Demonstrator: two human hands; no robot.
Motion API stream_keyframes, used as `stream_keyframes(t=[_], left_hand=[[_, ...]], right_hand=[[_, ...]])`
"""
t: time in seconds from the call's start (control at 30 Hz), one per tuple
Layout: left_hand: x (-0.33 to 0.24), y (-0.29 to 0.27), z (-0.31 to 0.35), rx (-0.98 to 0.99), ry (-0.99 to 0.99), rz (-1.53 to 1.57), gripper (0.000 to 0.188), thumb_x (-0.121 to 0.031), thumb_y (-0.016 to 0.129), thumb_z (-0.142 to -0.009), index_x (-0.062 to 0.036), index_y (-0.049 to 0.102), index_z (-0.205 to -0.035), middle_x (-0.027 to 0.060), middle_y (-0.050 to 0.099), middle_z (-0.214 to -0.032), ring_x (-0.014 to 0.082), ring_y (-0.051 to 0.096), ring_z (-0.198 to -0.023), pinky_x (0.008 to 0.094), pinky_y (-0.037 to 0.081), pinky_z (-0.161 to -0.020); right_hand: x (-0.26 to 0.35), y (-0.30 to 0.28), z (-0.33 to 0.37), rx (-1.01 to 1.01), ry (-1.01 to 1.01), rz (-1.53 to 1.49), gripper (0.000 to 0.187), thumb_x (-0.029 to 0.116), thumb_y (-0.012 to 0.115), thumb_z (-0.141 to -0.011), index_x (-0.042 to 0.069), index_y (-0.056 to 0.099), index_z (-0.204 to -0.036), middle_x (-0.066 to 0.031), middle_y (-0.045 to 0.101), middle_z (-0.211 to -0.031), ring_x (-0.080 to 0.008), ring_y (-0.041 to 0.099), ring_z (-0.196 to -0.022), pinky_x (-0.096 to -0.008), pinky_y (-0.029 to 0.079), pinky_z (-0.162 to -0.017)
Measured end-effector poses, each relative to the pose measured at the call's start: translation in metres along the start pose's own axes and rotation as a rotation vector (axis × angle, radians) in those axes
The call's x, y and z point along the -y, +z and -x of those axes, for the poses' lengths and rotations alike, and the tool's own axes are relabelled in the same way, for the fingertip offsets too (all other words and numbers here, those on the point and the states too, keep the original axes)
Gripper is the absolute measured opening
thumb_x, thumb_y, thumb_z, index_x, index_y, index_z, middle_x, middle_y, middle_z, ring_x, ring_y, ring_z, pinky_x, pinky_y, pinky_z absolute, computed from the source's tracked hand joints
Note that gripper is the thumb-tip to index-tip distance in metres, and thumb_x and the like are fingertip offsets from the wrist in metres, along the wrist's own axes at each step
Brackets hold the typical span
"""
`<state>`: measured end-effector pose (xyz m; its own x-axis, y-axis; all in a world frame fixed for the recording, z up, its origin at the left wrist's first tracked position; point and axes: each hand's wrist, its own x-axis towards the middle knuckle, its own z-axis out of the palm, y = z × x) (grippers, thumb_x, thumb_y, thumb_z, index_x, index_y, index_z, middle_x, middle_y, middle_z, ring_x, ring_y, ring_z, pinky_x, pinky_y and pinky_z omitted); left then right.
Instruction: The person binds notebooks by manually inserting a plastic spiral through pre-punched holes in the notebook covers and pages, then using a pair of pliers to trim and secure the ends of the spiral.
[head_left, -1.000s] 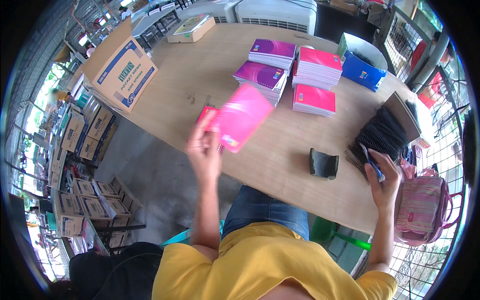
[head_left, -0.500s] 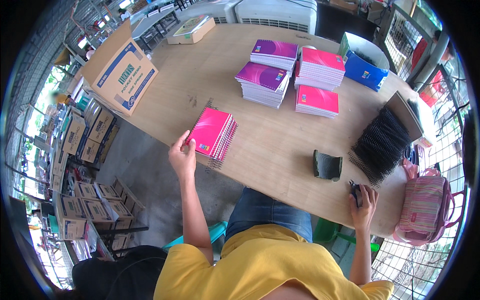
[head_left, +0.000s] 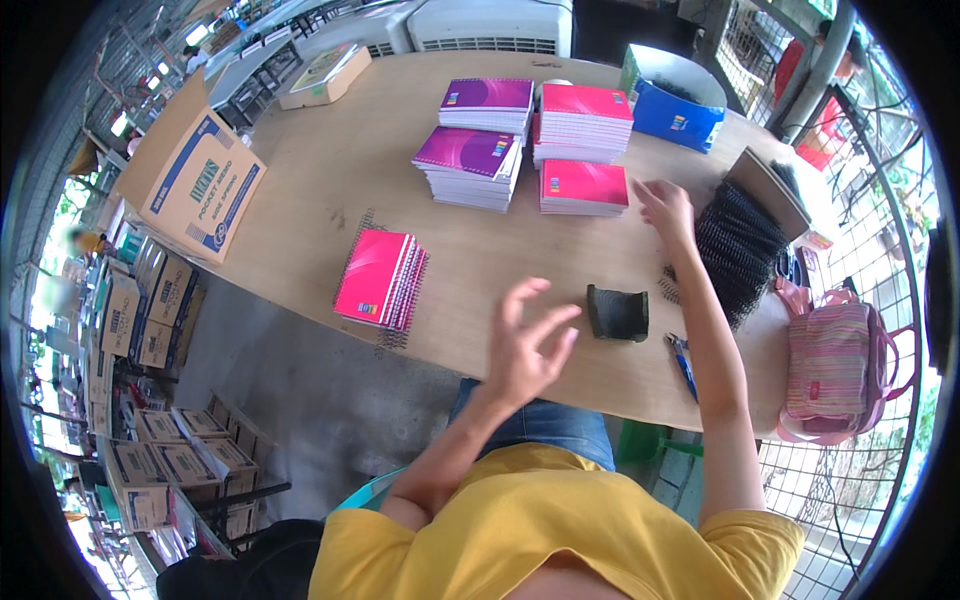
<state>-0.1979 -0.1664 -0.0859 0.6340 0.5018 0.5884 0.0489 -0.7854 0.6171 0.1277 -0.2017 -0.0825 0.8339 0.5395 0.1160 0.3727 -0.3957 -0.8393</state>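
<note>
My left hand (head_left: 528,345) hovers over the table's near edge, empty, with its fingers apart. My right hand (head_left: 666,208) reaches over the table, fingers parted, just right of a low stack of pink-covered pads (head_left: 583,188); nothing shows in it. A small pile of spiral-bound pink notebooks (head_left: 375,278) lies to the left, wire coils poking out at its edges. A dark curved block (head_left: 617,313) sits between my hands. Cutting pliers with blue handles (head_left: 683,365) lie beside my right forearm. A heap of black wire coils (head_left: 738,240) spills from a tilted box right of that arm.
Purple-covered pads (head_left: 468,152) and a taller pink stack (head_left: 585,112) stand at the back, with a blue-and-white bin (head_left: 680,112) beside them. A large open carton (head_left: 205,185) occupies the table's left end. A striped pink bag (head_left: 832,370) sits at the right edge.
My left hand has left the pink notebooks and moved right. My right hand has let go of the pliers and moved away to the pink stack. The whole view has shifted slightly.
</note>
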Motion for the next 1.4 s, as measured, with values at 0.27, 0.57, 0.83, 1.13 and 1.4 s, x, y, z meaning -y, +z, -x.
stream_keyframes(t=[0.27,0.57,0.83,1.13,1.4], left_hand=[[-0.002,0.028,-0.003,0.02,-0.149,0.139,0.03,-0.013,0.079,-0.082,-0.0162,0.075,-0.112,0.0112,0.05,-0.134,0.0283,0.054,-0.116,0.0431,0.047,-0.097],[-0.025,0.017,-0.001,-0.008,-0.044,0.503,0.048,-0.01,0.074,-0.089,-0.0027,0.059,-0.133,0.0142,0.062,-0.117,0.0331,0.057,-0.115,0.0418,0.049,-0.095],[0.0,0.053,0.031,0.063,-0.028,0.246,0.019,-0.007,0.074,-0.087,-0.0067,0.071,-0.106,0.0083,0.065,-0.097,0.0249,0.054,-0.09,0.0376,0.048,-0.078],[0.0,0.052,0.019,-0.027,-0.008,0.186,0.025,-0.021,0.08,-0.085,-0.0069,0.069,-0.103,0.0074,0.056,-0.095,0.0266,0.051,-0.097,0.0399,0.046,-0.086],[0.005,0.064,0.021,-0.035,0.002,0.222,0.027,-0.019,0.084,-0.081,-0.0065,0.068,-0.099,0.0061,0.057,-0.094,0.0241,0.05,-0.09,0.0369,0.045,-0.079]], right_hand=[[-0.032,0.0,-0.046,-0.105,0.218,-0.099,0.025,0.022,0.086,-0.078,0.002,0.076,-0.088,-0.0103,0.072,-0.074,-0.0149,0.065,-0.058,-0.0277,0.053,-0.054],[-0.011,-0.045,0.216,0.023,-0.132,-0.556,0.016,-0.016,0.063,-0.087,0.0,0.064,-0.085,-0.0015,0.064,-0.075,-0.0077,0.059,-0.07,-0.0225,0.048,-0.062],[-0.032,-0.047,0.242,0.056,-0.12,-0.39,0.022,-0.006,0.079,-0.079,0.0,0.069,-0.098,-0.0063,0.07,-0.102,-0.0086,0.066,-0.078,-0.022,0.053,-0.066],[-0.063,-0.082,0.168,-0.309,-0.574,0.639,0.032,-0.005,0.069,-0.077,0.004,0.066,-0.107,-0.0079,0.061,-0.097,-0.0313,0.061,-0.086,-0.0424,0.048,-0.083],[-0.071,-0.118,0.16,-0.074,-0.765,0.615,0.028,-0.001,0.069,-0.081,0.01,0.072,-0.107,-0.0102,0.074,-0.103,-0.0248,0.069,-0.088,-0.0442,0.053,-0.089]])
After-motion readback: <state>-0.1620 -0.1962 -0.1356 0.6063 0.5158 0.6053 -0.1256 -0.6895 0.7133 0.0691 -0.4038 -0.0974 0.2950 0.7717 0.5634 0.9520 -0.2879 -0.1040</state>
